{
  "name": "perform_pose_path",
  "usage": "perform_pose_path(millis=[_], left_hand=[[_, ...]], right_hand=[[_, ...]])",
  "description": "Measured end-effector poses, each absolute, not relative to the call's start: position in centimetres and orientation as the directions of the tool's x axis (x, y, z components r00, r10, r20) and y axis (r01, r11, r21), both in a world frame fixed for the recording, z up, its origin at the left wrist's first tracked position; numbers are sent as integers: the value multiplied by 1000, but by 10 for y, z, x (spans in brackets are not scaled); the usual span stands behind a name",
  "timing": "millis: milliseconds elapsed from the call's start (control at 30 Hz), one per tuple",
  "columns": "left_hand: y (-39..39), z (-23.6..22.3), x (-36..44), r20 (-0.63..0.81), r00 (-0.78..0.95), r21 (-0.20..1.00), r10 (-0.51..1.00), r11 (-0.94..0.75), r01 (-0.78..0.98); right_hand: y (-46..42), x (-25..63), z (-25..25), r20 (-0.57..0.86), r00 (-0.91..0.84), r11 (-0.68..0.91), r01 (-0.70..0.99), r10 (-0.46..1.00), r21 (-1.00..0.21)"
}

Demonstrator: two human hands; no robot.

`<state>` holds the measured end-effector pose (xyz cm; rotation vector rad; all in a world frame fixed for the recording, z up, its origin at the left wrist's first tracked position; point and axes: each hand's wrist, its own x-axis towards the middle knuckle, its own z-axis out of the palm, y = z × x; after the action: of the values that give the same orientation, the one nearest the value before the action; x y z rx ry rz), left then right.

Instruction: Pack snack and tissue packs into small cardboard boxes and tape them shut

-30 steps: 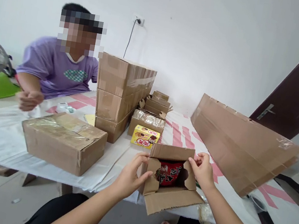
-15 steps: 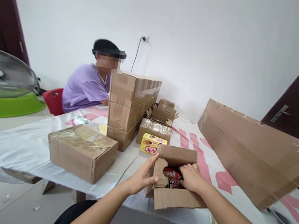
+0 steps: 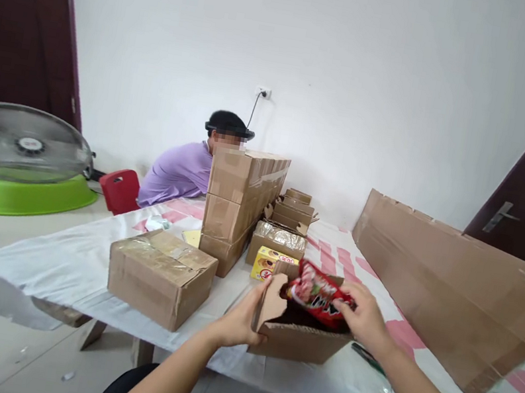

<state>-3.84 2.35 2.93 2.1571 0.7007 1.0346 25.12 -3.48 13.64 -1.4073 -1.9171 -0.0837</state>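
An open cardboard box [image 3: 300, 347] stands tilted at the table's front edge, its flaps raised. My left hand [image 3: 241, 317] grips its left side, thumb along the near lower corner and fingers by the upper flap. In my right hand [image 3: 367, 316] is a red printed snack packet [image 3: 319, 293], pinched by its right end over the box's opening. The packet slants up to the left, above the rim. What lies deeper in the box is dark. A yellow printed carton [image 3: 262, 263] stands just behind, partly covered by the box.
On the left is a closed taped carton [image 3: 148, 278]. Stacked cartons [image 3: 223, 210] rise behind it, with smaller boxes [image 3: 279, 243] in a row alongside. A long cardboard panel [image 3: 453, 289] stands on the right. Across the table sits a person in purple [image 3: 178, 172].
My right hand has lifted the red packet up out of the box. The box has tilted toward me, and my left hand has closed on its side. The person opposite leans lower.
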Motion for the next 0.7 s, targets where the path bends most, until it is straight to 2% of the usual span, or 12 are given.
perform_pose_path(millis=[100, 167, 233, 333, 467, 600, 700], left_hand=[[43, 25, -57, 479, 462, 773, 746, -608, 181], [57, 18, -65, 496, 374, 786, 784, -588, 190], [68, 10, -68, 483, 244, 786, 841, -539, 301], [73, 0, -62, 413, 56, 757, 909, -376, 535], [59, -7, -48, 334, -67, 699, 940, -199, 687], [45, -8, -42, 223, -81, 615, 971, -76, 785], [44, -6, -42, 119, -24, 580, 993, -50, 813]], right_hand=[[-37, 272, 155, 718, 107, 381, 789, 688, -483], [-45, 284, 161, 744, 172, 364, 787, 646, -498], [-56, 291, 158, 766, 163, 366, 804, 622, -468], [-73, 292, 135, 794, 92, 404, 822, 601, -401], [-88, 280, 84, 718, -42, 437, 818, 694, -374], [-91, 268, 26, 666, -67, 415, 827, 743, -379], [-85, 263, -18, 704, 18, 376, 835, 710, -401]])
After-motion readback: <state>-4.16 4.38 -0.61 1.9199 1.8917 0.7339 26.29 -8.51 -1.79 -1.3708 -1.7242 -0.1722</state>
